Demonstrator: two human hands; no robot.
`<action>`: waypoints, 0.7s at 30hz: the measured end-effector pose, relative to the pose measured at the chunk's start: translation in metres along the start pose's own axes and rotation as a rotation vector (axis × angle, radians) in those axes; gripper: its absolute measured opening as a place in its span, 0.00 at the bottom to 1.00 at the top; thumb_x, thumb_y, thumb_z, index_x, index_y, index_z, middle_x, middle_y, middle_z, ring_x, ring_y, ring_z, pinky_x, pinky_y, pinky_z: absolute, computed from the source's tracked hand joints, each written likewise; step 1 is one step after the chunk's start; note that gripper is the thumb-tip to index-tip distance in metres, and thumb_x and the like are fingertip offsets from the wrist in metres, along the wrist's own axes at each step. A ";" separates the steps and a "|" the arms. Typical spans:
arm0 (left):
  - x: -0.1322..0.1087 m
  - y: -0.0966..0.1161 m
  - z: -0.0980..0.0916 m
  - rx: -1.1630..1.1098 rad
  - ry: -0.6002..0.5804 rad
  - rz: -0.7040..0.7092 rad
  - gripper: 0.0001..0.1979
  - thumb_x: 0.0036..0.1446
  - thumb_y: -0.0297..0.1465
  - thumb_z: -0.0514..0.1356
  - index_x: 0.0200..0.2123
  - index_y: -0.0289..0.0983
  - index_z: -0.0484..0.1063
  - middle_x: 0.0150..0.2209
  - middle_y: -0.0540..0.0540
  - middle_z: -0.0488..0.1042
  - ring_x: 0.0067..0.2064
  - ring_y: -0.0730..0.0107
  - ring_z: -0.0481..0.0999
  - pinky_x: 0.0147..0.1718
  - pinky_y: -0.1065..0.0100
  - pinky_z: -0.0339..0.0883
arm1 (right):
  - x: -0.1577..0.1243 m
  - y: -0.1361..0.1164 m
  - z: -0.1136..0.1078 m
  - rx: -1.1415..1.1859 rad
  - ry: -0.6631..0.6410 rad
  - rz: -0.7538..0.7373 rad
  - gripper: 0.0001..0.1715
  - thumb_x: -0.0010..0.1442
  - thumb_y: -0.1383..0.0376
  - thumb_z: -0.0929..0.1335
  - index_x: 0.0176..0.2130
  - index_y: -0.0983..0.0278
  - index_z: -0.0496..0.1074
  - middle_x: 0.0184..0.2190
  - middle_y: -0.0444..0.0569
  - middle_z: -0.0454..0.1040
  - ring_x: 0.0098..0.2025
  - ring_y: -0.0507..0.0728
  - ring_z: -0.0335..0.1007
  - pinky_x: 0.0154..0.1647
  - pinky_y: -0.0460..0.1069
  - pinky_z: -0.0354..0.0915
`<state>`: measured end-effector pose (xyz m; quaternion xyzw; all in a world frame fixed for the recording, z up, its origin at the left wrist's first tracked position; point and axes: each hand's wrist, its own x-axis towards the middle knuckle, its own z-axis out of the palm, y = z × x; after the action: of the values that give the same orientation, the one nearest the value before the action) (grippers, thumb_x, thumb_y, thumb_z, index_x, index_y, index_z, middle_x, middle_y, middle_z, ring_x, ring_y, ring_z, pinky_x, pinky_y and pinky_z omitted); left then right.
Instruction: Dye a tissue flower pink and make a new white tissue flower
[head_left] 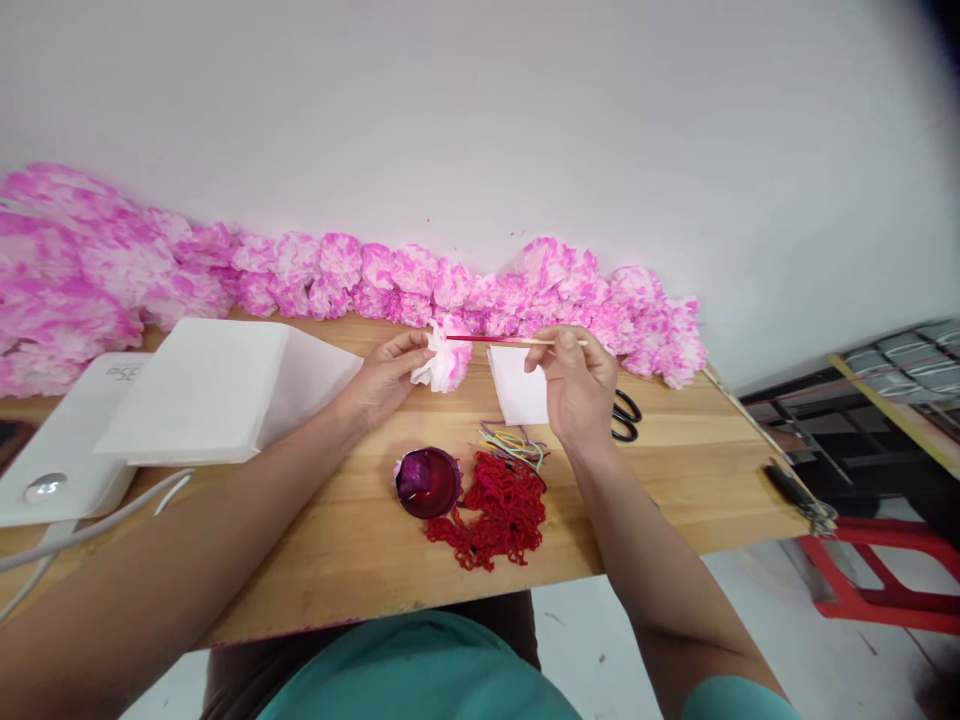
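Note:
My left hand [394, 375] pinches a white paper flower [444, 360] with pink-stained edges, held just above the table. In my right hand [579, 375] is a thin stick [499, 341], stained dark red along its far half, with its tip at the flower's right side. Whether the tip touches the petals I cannot tell. Below the hands stands a small round cup [442, 490] with red liquid and a purple lump in it. Beside the cup lies a heap of red yarn [502, 510], with several coloured strings [517, 445] behind it.
Pink-and-white paper flowers [300, 265] line the wall. A stack of white paper [195, 390] rests on a white device [67, 430] with a cable at left. White sheets [517, 385] and black-handled scissors [626, 415] lie near my right hand. Pliers [799, 495] lie at the right edge above a red stool [885, 570].

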<state>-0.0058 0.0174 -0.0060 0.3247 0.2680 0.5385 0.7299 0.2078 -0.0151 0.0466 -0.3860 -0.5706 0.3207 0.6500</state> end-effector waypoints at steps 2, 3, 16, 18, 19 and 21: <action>0.001 0.000 -0.001 -0.007 0.009 0.004 0.15 0.38 0.29 0.76 0.30 0.33 0.76 0.28 0.50 0.75 0.28 0.77 0.70 0.29 0.73 0.64 | 0.001 -0.001 0.000 0.025 0.045 -0.008 0.16 0.61 0.49 0.72 0.33 0.58 0.78 0.26 0.41 0.73 0.26 0.49 0.67 0.29 0.48 0.66; 0.001 0.000 -0.001 -0.009 0.013 0.006 0.15 0.38 0.29 0.76 0.30 0.33 0.76 0.28 0.50 0.75 0.28 0.77 0.70 0.29 0.73 0.64 | 0.001 -0.001 0.000 0.037 0.056 -0.009 0.16 0.60 0.49 0.72 0.32 0.58 0.78 0.25 0.41 0.73 0.25 0.49 0.66 0.28 0.48 0.66; 0.002 -0.001 -0.002 -0.013 -0.005 0.024 0.13 0.40 0.29 0.75 0.28 0.34 0.76 0.27 0.51 0.75 0.28 0.76 0.70 0.29 0.73 0.64 | -0.002 0.000 0.000 -0.066 -0.026 -0.015 0.14 0.63 0.50 0.71 0.35 0.57 0.79 0.24 0.40 0.73 0.27 0.50 0.68 0.30 0.48 0.65; 0.002 -0.001 -0.002 -0.011 -0.002 0.022 0.12 0.41 0.28 0.74 0.29 0.34 0.76 0.28 0.51 0.75 0.28 0.76 0.70 0.30 0.73 0.64 | -0.001 0.000 0.000 -0.048 0.000 -0.028 0.14 0.63 0.51 0.71 0.35 0.57 0.79 0.24 0.40 0.73 0.26 0.49 0.68 0.30 0.48 0.64; 0.002 -0.001 -0.002 -0.010 0.000 0.020 0.12 0.42 0.27 0.74 0.29 0.34 0.76 0.28 0.51 0.75 0.29 0.76 0.70 0.30 0.72 0.64 | -0.001 0.000 0.000 -0.027 0.022 -0.030 0.14 0.63 0.51 0.71 0.34 0.57 0.79 0.24 0.40 0.73 0.26 0.49 0.68 0.30 0.48 0.65; 0.003 -0.001 -0.002 -0.007 0.006 0.017 0.11 0.43 0.26 0.73 0.30 0.34 0.76 0.29 0.50 0.75 0.29 0.75 0.71 0.32 0.72 0.65 | 0.001 -0.002 0.001 0.016 0.062 -0.028 0.16 0.62 0.50 0.71 0.32 0.58 0.78 0.23 0.41 0.72 0.25 0.50 0.67 0.29 0.48 0.65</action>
<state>-0.0062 0.0201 -0.0080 0.3226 0.2655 0.5466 0.7257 0.2070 -0.0151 0.0483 -0.3827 -0.5529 0.3041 0.6748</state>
